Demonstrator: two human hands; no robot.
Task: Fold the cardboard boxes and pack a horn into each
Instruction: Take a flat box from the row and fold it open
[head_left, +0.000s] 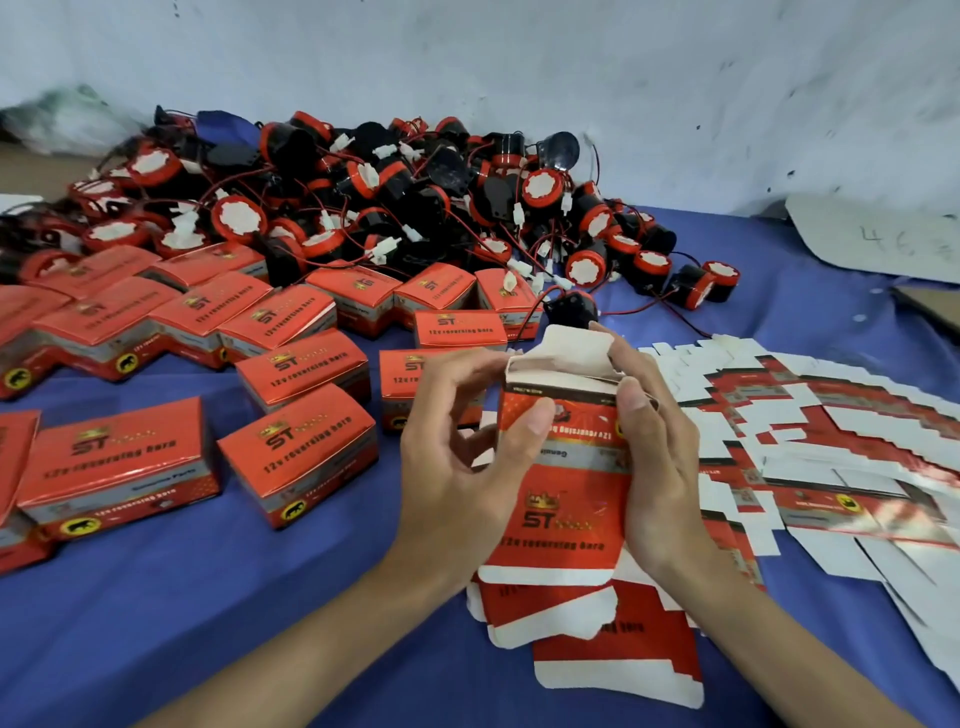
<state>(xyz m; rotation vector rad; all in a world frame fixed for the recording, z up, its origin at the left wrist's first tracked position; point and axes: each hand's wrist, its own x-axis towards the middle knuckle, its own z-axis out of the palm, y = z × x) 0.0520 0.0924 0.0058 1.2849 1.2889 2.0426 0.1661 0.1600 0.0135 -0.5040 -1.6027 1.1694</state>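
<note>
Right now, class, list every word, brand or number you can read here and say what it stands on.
"ST": lid of the closed box.
"12v reversing horn": same lid, and the half-folded box.
"Genuine", upside down: half-folded box's side band.
"46", handwritten: cardboard sheet; the rest is blurred.
Gold word beside "ST": too blurred to read.

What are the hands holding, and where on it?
A half-folded red box: the left hand pinches its upper left edge, the right hand grips its upper right edge.

left hand (457, 457) + right hand (657, 457) | grip half-folded box (563, 467) | horn pile (363, 197) behind
</note>
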